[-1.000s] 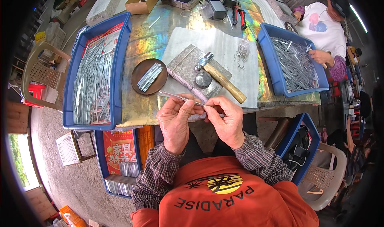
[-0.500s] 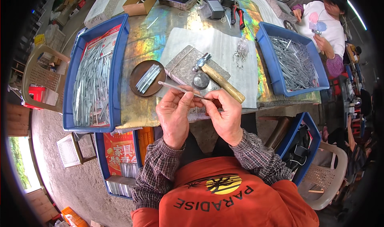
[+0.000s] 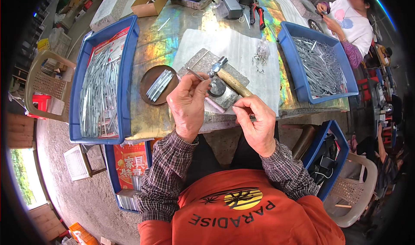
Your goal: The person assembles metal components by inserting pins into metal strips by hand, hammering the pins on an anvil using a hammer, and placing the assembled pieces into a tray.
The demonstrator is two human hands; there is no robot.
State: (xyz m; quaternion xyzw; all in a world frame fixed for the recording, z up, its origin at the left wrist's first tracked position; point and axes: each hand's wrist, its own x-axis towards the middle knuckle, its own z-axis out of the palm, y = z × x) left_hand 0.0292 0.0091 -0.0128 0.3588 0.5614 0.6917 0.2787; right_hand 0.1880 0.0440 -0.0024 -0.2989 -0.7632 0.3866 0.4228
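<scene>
My left hand (image 3: 186,106) pinches a thin metal rod (image 3: 195,75) that slants up to the left over a grey metal block (image 3: 203,60). My right hand (image 3: 258,125) is apart from it at the table's near edge, thumb and forefinger pressed together, and I can see nothing between them. A hammer with a wooden handle (image 3: 235,84) lies on the block between the hands. A round brown dish (image 3: 149,77) holding a few short rods sits just left of my left hand. A pink stick (image 3: 215,105) lies below the block.
A blue tray (image 3: 126,63) of metal rods lies at the left, and another blue tray (image 3: 290,50) at the right. A white cloth (image 3: 242,42) carries a small heap of wire pieces (image 3: 260,55). A seated person (image 3: 352,22) works at the far right. Boxes and pliers stand at the back.
My hands, together on the rod before, have parted. The left hand has kept the rod and raised it over the block. The right hand has let go and moved right.
</scene>
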